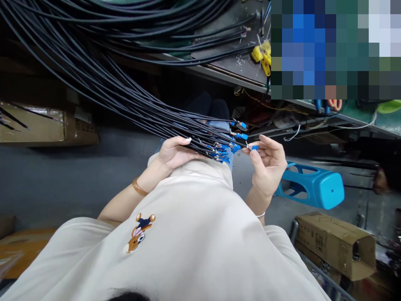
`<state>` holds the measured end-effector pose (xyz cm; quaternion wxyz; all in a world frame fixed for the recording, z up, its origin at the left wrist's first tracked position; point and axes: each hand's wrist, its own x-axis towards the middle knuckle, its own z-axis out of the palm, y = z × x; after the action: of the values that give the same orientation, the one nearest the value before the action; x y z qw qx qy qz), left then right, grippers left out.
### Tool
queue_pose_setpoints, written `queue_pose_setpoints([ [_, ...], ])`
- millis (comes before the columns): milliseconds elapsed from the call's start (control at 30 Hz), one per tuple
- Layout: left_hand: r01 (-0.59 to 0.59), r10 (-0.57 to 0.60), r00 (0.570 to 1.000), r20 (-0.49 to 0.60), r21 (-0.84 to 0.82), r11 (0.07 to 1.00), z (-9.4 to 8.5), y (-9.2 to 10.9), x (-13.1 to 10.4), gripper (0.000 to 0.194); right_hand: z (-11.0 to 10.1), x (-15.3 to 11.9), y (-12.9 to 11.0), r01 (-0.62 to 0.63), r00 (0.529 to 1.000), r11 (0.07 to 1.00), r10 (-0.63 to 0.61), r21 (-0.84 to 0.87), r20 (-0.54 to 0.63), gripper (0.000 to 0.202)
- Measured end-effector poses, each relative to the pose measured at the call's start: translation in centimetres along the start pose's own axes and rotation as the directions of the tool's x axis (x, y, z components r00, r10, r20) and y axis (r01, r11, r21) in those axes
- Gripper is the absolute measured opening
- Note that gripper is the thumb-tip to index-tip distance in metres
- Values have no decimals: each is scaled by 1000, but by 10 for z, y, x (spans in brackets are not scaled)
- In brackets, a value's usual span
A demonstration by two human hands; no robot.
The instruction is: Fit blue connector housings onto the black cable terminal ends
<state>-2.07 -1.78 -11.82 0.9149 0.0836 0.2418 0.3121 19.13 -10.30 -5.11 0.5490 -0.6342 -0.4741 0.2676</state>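
A thick bundle of black cables (147, 106) runs from the upper left across my lap. Blue connectors (223, 149) with bits of bare wire sit at the cable ends, several of them clustered together. My left hand (175, 152) is wrapped around the bundle from below, thumb on top, just behind the connectors. To the right, my right hand (266, 161) pinches one blue connector (254, 148) between thumb and fingertips, apart from the cluster. Two more cable ends with a blue connector (241, 136) lie a little beyond it.
More black cables lie on the workbench (232, 69) ahead, near yellow tools (263, 55). At the right stand a blue plastic stool (332, 190) and an open cardboard box (328, 238). Another cardboard box (34, 125) is at the left. A white cord (294, 133) hangs below the bench edge.
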Motion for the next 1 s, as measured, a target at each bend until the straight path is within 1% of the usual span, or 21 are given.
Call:
queue_pose_setpoints([
  [167, 3, -3, 1000, -24, -3, 1000, 1, 0, 0, 52, -2, -2, 2, 34, 999, 997, -33, -70, 7, 30],
  [333, 14, -13, 998, -60, 27, 1000, 0, 0, 1, 46, -4, -2, 1, 43, 999, 994, -43, -103, 4, 34],
  [467, -3, 6, 999, -47, 60, 998, -1, 0, 2, 41, -5, -3, 0, 22, 1000, 997, -21, -75, 8, 34],
  [567, -19, 21, 999, -49, 55, 998, -2, -1, 3, 45, -6, -3, 1, 17, 1000, 999, -17, -51, 13, 33],
  [667, -34, 36, 998, -59, 36, 999, -2, -1, 2, 48, -6, -4, 2, 1, 1000, 997, 0, -71, 14, 33],
  [800, -50, 53, 997, -56, 43, 998, 0, 0, 3, 47, -5, -4, 3, -1, 1000, 999, 2, -48, 13, 33],
  [867, -55, 59, 997, -57, 70, 996, -2, 0, 5, 44, -5, -4, 4, 4, 1000, 1000, -4, -25, 8, 33],
  [933, -48, 60, 994, -87, 135, 990, -7, -2, 5, 38, -6, -3, 6, -1, 1000, 1000, 2, -27, 19, 32],
  [1000, -11, 52, 989, -135, 287, 958, -17, -3, 3, 34, -7, -1, 8, -19, 998, 998, 22, -66, 54, 30],
])
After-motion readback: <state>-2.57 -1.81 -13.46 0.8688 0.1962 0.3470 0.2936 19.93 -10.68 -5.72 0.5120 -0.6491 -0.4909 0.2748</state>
